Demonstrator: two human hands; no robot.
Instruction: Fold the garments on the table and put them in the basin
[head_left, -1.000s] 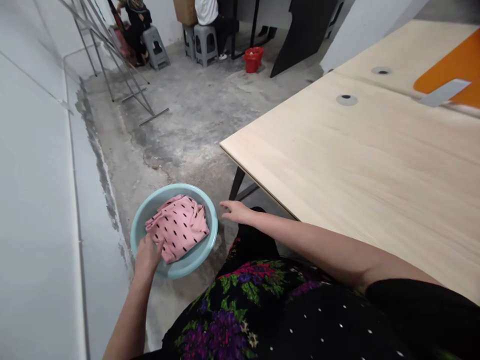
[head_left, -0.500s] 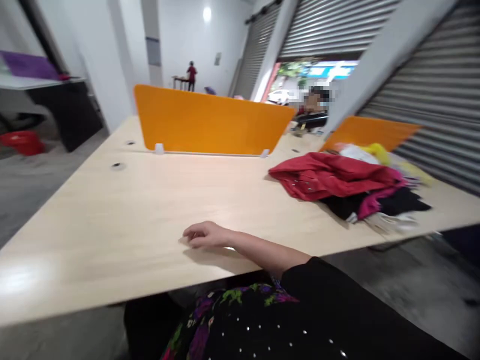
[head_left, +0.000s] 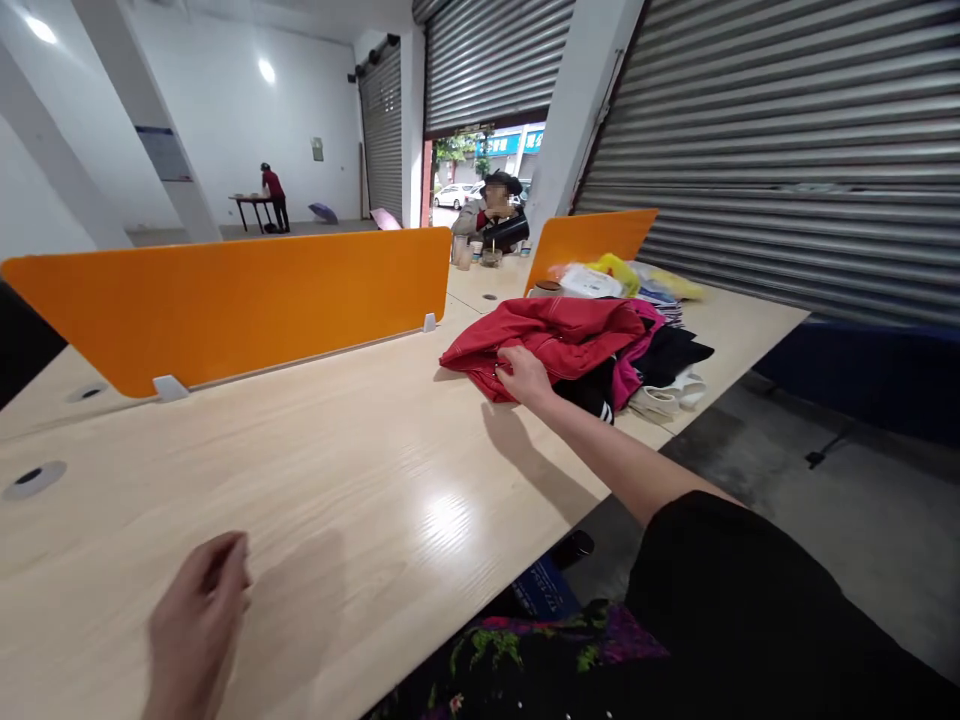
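My right hand [head_left: 525, 374] reaches out to the near edge of a red garment [head_left: 570, 325] with pale stitching. Its fingers are closed on the cloth, near small shiny metal parts. The garment lies crumpled on top of a clothes pile. Under and beside it are a magenta piece [head_left: 628, 372], black cloth [head_left: 671, 355] and off-white cloth [head_left: 660, 400]. Low on the left, my left hand [head_left: 201, 610] is just above the tabletop, slightly blurred. Its fingers curl loosely with a gap at the thumb, and nothing shows in it.
The light wooden table [head_left: 360, 470] has an orange divider [head_left: 262, 310] on white clamps and a second orange divider [head_left: 585, 240]. White and yellow plastic bags [head_left: 615, 272] lie behind the clothes. Across the table sits a person in a hat [head_left: 495, 210], near cups. Another person [head_left: 274, 198] stands far back.
The view has turned right. My right hand has moved from the bare tabletop to the red garment and closed on its edge. My left hand has come into view.
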